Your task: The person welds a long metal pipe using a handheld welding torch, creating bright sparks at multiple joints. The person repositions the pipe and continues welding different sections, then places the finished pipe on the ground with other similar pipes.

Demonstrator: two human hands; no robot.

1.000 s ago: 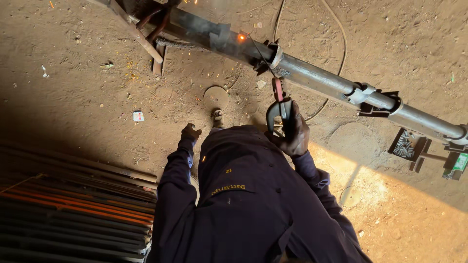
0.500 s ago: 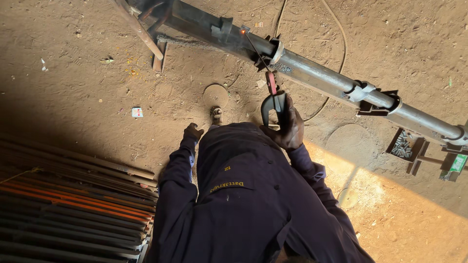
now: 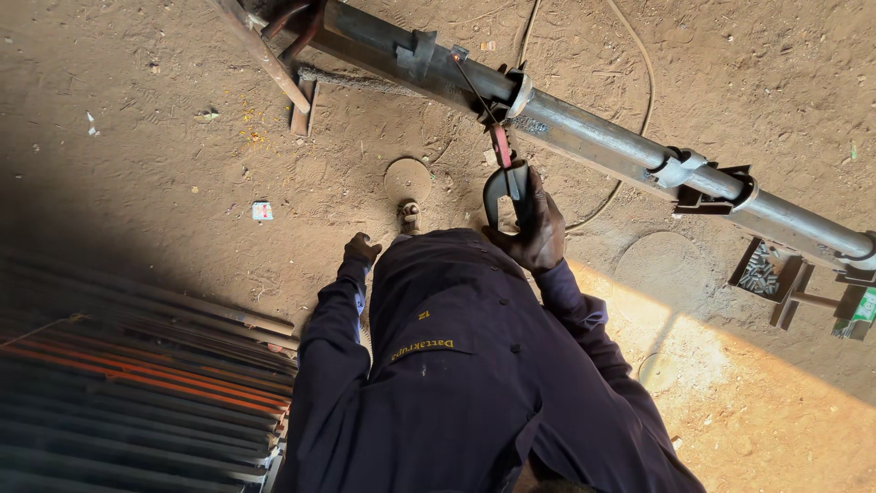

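My right hand (image 3: 540,233), gloved, grips a welding electrode holder (image 3: 504,183) with a red clamp. Its thin rod (image 3: 474,91) slants up-left, and the tip rests on the long grey steel pipe (image 3: 593,137) near a collar joint (image 3: 518,93). My left hand (image 3: 362,248), also gloved, is closed in a fist and hangs free beside my dark coverall (image 3: 456,365), holding nothing that I can see. The pipe runs diagonally from the top centre to the right edge.
A cable (image 3: 639,82) loops over the dirt floor behind the pipe. Brackets and clamps (image 3: 712,183) sit on the pipe at right, with small metal parts (image 3: 776,274) below them. A stack of steel bars (image 3: 137,393) fills the lower left. A rusty angle bar (image 3: 265,55) leans at top left.
The bright orange glow at the rod tip a second ago has faded to a faint spot. My right hand with the holder has lifted slightly toward the pipe. My left hand stays put.
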